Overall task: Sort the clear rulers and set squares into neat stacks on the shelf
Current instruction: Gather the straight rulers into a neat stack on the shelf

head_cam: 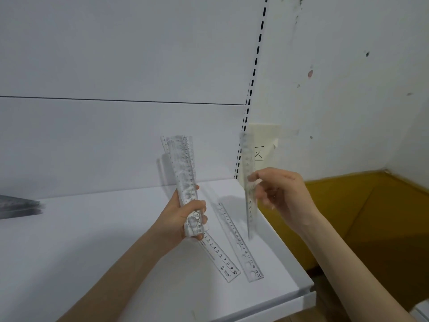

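Fingers [200, 205] Curled Round a Bunch of Rulers [184, 168]

Fingers of the left hand [178, 217] were wrapped tight round the bottom of the bunch of rulers, with the thumb pressed on the side. The bunch stood up tall and spread out a bit at the top. The right hand [281, 191] pinched a single ruler [248, 163] near its middle with thumb and fingertips, and the other fingers were loose. It hung almost straight up and down (it looked blurry). The white shelf [92, 252] held two more, lying flat side by side and just apart. One was a ruler with big numbers [220, 259] that ended at 10, and the other was a ruler with holes [241, 245] that ended at 20. All were thin, flat, see-through plastic with black marks. A grey pile [18, 206] lay at the far left of the shelf, too blurry to tell what it was.
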The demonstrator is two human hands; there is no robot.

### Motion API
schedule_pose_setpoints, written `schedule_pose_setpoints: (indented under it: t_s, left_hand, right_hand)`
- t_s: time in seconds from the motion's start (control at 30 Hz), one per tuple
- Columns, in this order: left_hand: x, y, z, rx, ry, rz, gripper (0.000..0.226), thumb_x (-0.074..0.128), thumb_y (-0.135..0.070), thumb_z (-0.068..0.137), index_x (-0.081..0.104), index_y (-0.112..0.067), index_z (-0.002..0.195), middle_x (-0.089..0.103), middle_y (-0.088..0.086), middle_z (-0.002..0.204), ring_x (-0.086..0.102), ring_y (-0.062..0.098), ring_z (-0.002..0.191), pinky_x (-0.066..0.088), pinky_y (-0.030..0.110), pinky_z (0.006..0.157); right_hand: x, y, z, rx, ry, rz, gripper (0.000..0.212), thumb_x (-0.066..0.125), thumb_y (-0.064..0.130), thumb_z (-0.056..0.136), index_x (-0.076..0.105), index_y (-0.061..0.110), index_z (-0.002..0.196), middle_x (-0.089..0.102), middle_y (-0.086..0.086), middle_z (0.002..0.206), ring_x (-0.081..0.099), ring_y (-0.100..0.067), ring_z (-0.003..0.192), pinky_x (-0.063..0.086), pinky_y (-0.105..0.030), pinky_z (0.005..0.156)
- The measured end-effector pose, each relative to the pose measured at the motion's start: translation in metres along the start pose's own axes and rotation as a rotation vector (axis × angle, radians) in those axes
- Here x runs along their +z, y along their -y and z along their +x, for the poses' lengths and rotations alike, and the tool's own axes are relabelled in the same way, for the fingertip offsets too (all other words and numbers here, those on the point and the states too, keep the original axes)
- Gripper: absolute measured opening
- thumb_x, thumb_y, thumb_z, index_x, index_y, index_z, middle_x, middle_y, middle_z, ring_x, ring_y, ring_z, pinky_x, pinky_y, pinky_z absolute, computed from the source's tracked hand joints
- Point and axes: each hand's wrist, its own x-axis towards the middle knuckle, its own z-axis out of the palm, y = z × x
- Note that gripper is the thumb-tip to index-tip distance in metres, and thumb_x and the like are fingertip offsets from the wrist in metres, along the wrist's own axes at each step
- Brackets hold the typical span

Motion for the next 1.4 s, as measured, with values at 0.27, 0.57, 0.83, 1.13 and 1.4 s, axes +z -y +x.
schedule_pose_setpoints:
  t_s: [0.27, 0.57, 0.83, 1.13, 1.4]
  left_hand:
    - [0.002, 0.001, 0.0, -0.007, 0.037, 0.028, 0.052, 0.069, -0.016, 0.071, 0.047, -0.027, 0.118, 0.052, 0.006, 0.069, 0.053, 0.021, 0.057, 0.043, 0.031, 0.047]
    - [0.003, 0.0, 0.001, -0.007, 0.043, 0.019, 0.054, 0.069, -0.015, 0.07, 0.047, -0.028, 0.118, 0.053, 0.006, 0.069, 0.053, 0.022, 0.058, 0.044, 0.032, 0.047]
    - [0.006, -0.002, -0.004, -0.002, 0.059, 0.024, 0.054, 0.07, -0.012, 0.074, 0.046, -0.025, 0.121, 0.06, 0.011, 0.078, 0.055, 0.024, 0.062, 0.044, 0.031, 0.046]
    - [0.009, -0.004, -0.006, -0.004, 0.076, 0.039, 0.052, 0.066, -0.016, 0.075, 0.044, -0.023, 0.122, 0.069, 0.016, 0.09, 0.061, 0.025, 0.062, 0.047, 0.031, 0.043]
    - [0.006, -0.002, -0.003, 0.018, 0.064, 0.055, 0.054, 0.067, -0.001, 0.077, 0.044, -0.018, 0.123, 0.057, 0.013, 0.073, 0.054, 0.024, 0.056, 0.044, 0.031, 0.047]
  right_hand:
    - [-0.001, -0.011, -0.008, -0.031, 0.132, -0.032, 0.03, 0.07, 0.007, 0.07, 0.061, 0.001, 0.098, 0.07, -0.017, 0.078, 0.058, -0.015, 0.058, 0.042, -0.023, 0.054]
    - [0.005, -0.016, -0.007, 0.032, 0.109, -0.11, 0.012, 0.068, 0.001, 0.08, 0.067, 0.001, 0.093, 0.072, -0.014, 0.075, 0.062, -0.018, 0.063, 0.046, -0.023, 0.05]
    - [0.018, -0.018, -0.009, 0.145, 0.133, -0.19, 0.091, 0.074, -0.012, 0.072, 0.03, 0.034, 0.136, 0.073, -0.014, 0.092, 0.071, -0.031, 0.07, 0.057, -0.031, 0.061]
    - [0.025, -0.02, 0.004, 0.128, 0.328, -0.667, 0.051, 0.076, 0.011, 0.079, 0.057, 0.034, 0.121, 0.071, -0.009, 0.074, 0.072, -0.021, 0.065, 0.06, -0.031, 0.067]
    - [0.003, 0.0, 0.032, -0.222, 0.607, -1.253, 0.01, 0.08, 0.028, 0.075, 0.078, 0.019, 0.08, 0.061, 0.01, 0.076, 0.053, 0.0, 0.065, 0.038, -0.015, 0.064]
